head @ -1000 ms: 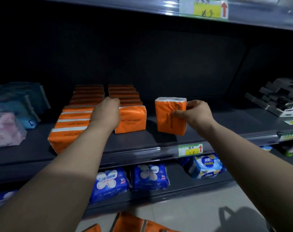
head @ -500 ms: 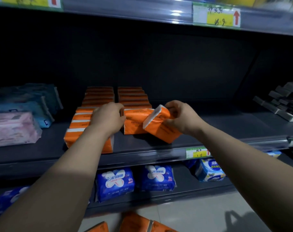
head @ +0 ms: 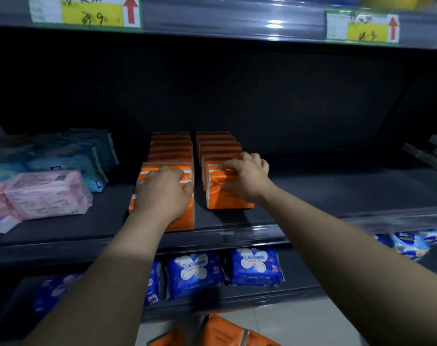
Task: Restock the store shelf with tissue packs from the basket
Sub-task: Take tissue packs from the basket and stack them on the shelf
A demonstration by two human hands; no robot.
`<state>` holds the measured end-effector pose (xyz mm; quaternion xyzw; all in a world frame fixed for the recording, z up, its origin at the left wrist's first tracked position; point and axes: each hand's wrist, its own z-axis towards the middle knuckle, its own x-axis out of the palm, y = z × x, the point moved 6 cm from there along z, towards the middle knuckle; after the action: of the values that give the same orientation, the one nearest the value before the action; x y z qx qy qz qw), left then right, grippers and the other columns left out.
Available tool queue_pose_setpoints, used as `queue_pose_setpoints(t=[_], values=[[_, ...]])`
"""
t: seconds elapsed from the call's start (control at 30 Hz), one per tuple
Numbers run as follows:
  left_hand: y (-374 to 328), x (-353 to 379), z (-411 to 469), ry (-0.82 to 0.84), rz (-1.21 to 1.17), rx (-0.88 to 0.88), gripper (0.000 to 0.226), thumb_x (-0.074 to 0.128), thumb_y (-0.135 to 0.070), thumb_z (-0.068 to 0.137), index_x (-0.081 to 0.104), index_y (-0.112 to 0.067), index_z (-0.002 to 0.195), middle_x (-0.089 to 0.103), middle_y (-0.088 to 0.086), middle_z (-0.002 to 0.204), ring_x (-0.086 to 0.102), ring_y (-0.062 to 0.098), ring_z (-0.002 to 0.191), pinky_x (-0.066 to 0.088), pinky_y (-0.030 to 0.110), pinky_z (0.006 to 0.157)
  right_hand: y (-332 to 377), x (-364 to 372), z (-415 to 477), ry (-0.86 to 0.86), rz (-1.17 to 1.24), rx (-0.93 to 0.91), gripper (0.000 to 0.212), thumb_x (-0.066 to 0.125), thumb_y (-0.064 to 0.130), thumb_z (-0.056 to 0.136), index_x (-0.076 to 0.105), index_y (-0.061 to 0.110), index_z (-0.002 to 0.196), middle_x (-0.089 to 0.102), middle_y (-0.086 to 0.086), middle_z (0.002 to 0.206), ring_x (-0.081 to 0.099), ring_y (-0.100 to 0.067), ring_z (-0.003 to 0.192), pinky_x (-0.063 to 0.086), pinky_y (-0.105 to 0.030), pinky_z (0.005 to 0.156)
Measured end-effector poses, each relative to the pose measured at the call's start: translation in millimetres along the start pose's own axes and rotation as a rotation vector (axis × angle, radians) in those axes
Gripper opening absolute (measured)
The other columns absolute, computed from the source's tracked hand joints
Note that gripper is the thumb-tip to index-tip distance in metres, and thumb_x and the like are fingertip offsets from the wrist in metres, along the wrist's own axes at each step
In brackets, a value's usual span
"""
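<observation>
item: orange tissue pack point(head: 225, 198), upright at front of right row on middle shelf point(head: 312, 196), long side running across the shelf. right hand point(head: 245, 178) clamped over its top; left hand point(head: 162, 193) curled over left row's front pack point(head: 185, 216). pack print unreadable; price tag point(head: 87, 13) overhead: "9", red arrow.

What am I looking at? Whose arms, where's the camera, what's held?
No robot here: a person's bare arms, filmed by one wide-angle camera worn on the head, looking forward and down. On the dark shelf stand two rows of orange plastic-wrapped tissue packs. The left hand holds the left row's front packs; the right hand grips the right row's front pack. Pink soft packs and pale blue soft packs lie to the left, blue-and-white packs on the shelf below.
</observation>
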<state>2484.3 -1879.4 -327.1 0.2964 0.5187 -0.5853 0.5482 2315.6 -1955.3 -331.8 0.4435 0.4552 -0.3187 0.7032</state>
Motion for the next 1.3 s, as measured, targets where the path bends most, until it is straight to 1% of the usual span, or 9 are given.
queue_pose_setpoints(t=[0.07, 0.13, 0.23, 0.37, 0.6, 0.9, 1.0, 1.17, 1.3], values=[[0, 1, 1, 0.013, -0.005, -0.002, 0.038, 0.05, -0.041, 0.091, 0.061, -0.021, 0.121, 0.059, 0.005, 0.125, 0.052, 0.029, 0.116, 0.042, 0.041, 0.095, -1, 6, 1, -0.006, -0.007, 0.008, 0.041, 0.069, 0.037, 0.081, 0.057, 0.042, 0.12, 0.038, -0.004, 0.131, 0.025, -0.027, 0.129, 0.009, -0.051, 0.114], [-1, 1, 1, 0.02, -0.007, -0.004, 0.039, 0.05, -0.041, 0.092, 0.06, -0.021, 0.123, 0.058, 0.005, 0.127, 0.052, 0.029, 0.117, 0.042, 0.041, 0.095, -2, 11, 1, 0.006, 0.04, 0.012, 0.044, 0.071, 0.034, 0.079, 0.057, 0.043, 0.12, 0.036, -0.004, 0.133, 0.027, -0.028, 0.13, 0.019, -0.053, 0.113], [-1, 2, 2, 0.02, -0.006, -0.001, 0.038, 0.049, -0.041, 0.092, 0.06, -0.02, 0.122, 0.058, 0.005, 0.126, 0.051, 0.029, 0.117, 0.041, 0.041, 0.096, -3, 17, 1, 0.054, 0.072, -0.045, 0.058, 0.074, 0.024, 0.073, 0.052, 0.038, 0.124, 0.04, -0.001, 0.134, 0.036, -0.026, 0.127, 0.036, -0.047, 0.105], [1, 2, 1, 0.018, -0.034, -0.001, 0.039, 0.049, -0.042, 0.092, 0.06, -0.021, 0.124, 0.058, 0.003, 0.128, 0.051, 0.027, 0.118, 0.042, 0.042, 0.098, -13, 13, 1, 0.023, 0.182, -0.054, 0.061, 0.076, 0.017, 0.069, 0.05, 0.026, 0.124, 0.047, 0.003, 0.13, 0.047, -0.02, 0.12, 0.044, -0.037, 0.097], [0, 2, 2, 0.021, -0.006, 0.0, 0.04, 0.049, -0.042, 0.092, 0.06, -0.021, 0.124, 0.058, 0.003, 0.127, 0.051, 0.027, 0.118, 0.043, 0.041, 0.097, -11, 19, 7, -0.042, 0.175, -0.085, 0.058, 0.075, 0.018, 0.07, 0.05, 0.021, 0.123, 0.046, -0.001, 0.131, 0.043, -0.023, 0.122, 0.04, -0.044, 0.103], [-19, -7, -3, -0.007, -0.031, 0.033, 0.03, 0.052, -0.039, 0.09, 0.065, -0.021, 0.109, 0.064, 0.005, 0.113, 0.057, 0.028, 0.107, 0.044, 0.036, 0.082, -17, -1, -13, -0.099, 0.054, -0.133, 0.075, 0.076, 0.04, 0.071, 0.044, 0.022, 0.136, 0.046, 0.002, 0.138, 0.04, -0.019, 0.129, 0.03, -0.042, 0.111], [-34, -11, -8, -0.002, -0.065, 0.053, 0.029, 0.052, -0.037, 0.09, 0.064, -0.019, 0.109, 0.062, 0.004, 0.113, 0.056, 0.028, 0.106, 0.045, 0.037, 0.085, -20, -14, -24, -0.132, 0.025, -0.147, 0.071, 0.072, 0.042, 0.076, 0.043, 0.021, 0.138, 0.046, 0.0, 0.14, 0.04, -0.019, 0.13, 0.029, -0.041, 0.112], [-72, -18, -18, -0.016, -0.077, 0.149, 0.041, 0.051, -0.037, 0.092, 0.057, -0.019, 0.128, 0.057, 0.004, 0.128, 0.052, 0.027, 0.116, 0.042, 0.039, 0.096, -35, -42, -58, -0.174, -0.023, -0.143, 0.063, 0.069, 0.035, 0.081, 0.048, 0.017, 0.137, 0.05, -0.004, 0.139, 0.042, -0.021, 0.132, 0.028, -0.04, 0.113], [-113, -16, -28, -0.009, -0.075, 0.23, 0.036, 0.052, -0.036, 0.091, 0.06, -0.019, 0.122, 0.058, 0.005, 0.126, 0.052, 0.03, 0.115, 0.041, 0.04, 0.096, -60, -64, -97, -0.179, -0.063, -0.084, 0.06, 0.068, 0.031, 0.081, 0.048, 0.017, 0.137, 0.05, -0.004, 0.14, 0.042, -0.021, 0.131, 0.027, -0.033, 0.112]])
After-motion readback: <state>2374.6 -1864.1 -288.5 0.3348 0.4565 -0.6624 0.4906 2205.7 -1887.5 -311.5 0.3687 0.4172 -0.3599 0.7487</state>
